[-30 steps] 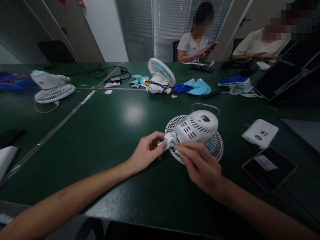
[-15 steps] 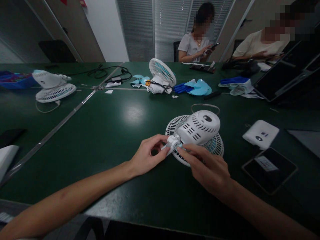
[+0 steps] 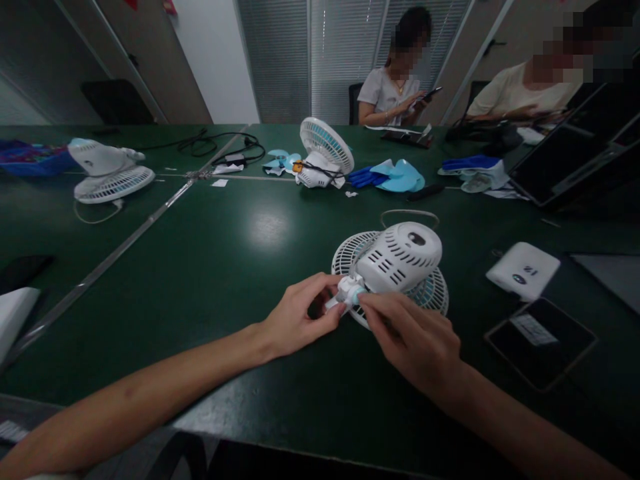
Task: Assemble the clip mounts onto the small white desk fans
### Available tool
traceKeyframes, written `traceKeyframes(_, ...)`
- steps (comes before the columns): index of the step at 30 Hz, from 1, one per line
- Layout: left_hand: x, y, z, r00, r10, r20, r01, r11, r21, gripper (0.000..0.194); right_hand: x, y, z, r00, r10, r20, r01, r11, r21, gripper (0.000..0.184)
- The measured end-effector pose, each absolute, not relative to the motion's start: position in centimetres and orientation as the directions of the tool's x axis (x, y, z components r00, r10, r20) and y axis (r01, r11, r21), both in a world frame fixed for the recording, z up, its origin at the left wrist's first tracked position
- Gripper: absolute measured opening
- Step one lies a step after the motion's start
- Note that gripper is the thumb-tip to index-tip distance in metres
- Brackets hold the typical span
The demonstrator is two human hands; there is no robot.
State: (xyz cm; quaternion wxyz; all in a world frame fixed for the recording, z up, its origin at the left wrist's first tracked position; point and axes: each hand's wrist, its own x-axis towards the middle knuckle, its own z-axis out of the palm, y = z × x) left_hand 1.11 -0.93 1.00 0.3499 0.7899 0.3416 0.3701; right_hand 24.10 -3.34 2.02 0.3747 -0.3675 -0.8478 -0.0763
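Head view, both hands pinching slotted white plastic fan [image 3: 397, 257], glossy green table [image 3: 225, 247].

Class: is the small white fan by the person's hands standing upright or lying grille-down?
Grille-down: the small white fan rests its grille on the green table, motor housing up.

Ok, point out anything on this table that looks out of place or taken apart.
The white fan under both hands lies face down on its grille. Across the table, loose blue fan blades lie beside another fan tipped on its side.
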Motion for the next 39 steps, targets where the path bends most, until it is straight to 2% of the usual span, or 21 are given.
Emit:
traceKeyframes(2,1.1,-1.0,0.9,0.495,0.794,0.352,0.28,-0.53,0.801,0.035,23.5,-3.4,1.8,-0.388,0.61,0.691,0.68,0.695,-0.232,0.013)
traceKeyframes(5,1.2,-1.0,0.8,0.48,0.803,0.353,0.278,-0.521,0.807,0.034,23.4,-3.3,1.6,-0.398,0.613,0.683,0.68,0.697,-0.228,0.013)
traceKeyframes(7,1.2,-0.9,0.7,0.47,0.809,0.352,0.273,-0.512,0.814,0.033,23.9,-3.2,1.6,-0.427,0.586,0.688,0.689,0.704,-0.173,0.015)
traceKeyframes(9,1.2,-0.9,0.7,0.469,0.811,0.351,0.269,-0.509,0.817,0.033,24.7,-3.0,1.9,-0.465,0.522,0.716,0.684,0.725,-0.084,0.025)
traceKeyframes(13,1.2,-0.9,0.6,0.482,0.807,0.343,0.278,-0.512,0.813,0.035,26.3,-2.6,2.5,-0.653,0.364,0.664,0.545,0.835,0.079,0.046)
traceKeyframes(15,1.2,-1.0,0.7,0.486,0.802,0.348,0.285,-0.522,0.804,0.035,26.5,-2.5,2.7,-0.687,0.352,0.635,0.508,0.858,0.075,0.048)
traceKeyframes(21,1.3,-1.1,0.8,0.497,0.792,0.355,0.29,-0.537,0.792,0.032,25.3,-2.6,2.1,-0.598,0.423,0.68,0.577,0.816,0.0,0.044)
traceKeyframes(25,1.3,-1.0,0.6,0.482,0.802,0.354,0.292,-0.528,0.798,0.033,25.3,-2.4,2.0,-0.583,0.413,0.7,0.613,0.789,0.045,0.045)
traceKeyframes(30,1.2,-1.0,0.4,0.488,0.786,0.38,0.279,-0.553,0.785,0.035,26.3,-2.2,2.6,-0.729,0.293,0.619,0.48,0.863,0.157,0.052)
traceKeyframes(36,1.3,-1.0,0.3,0.488,0.786,0.38,0.282,-0.554,0.783,0.034,25.6,-2.3,2.7,-0.66,0.374,0.651,0.542,0.837,0.069,0.045)
traceKeyframes(39,1.3,-0.9,0.3,0.482,0.792,0.375,0.289,-0.548,0.785,0.035,25.5,-2.4,2.5,-0.646,0.38,0.662,0.568,0.819,0.085,0.047)
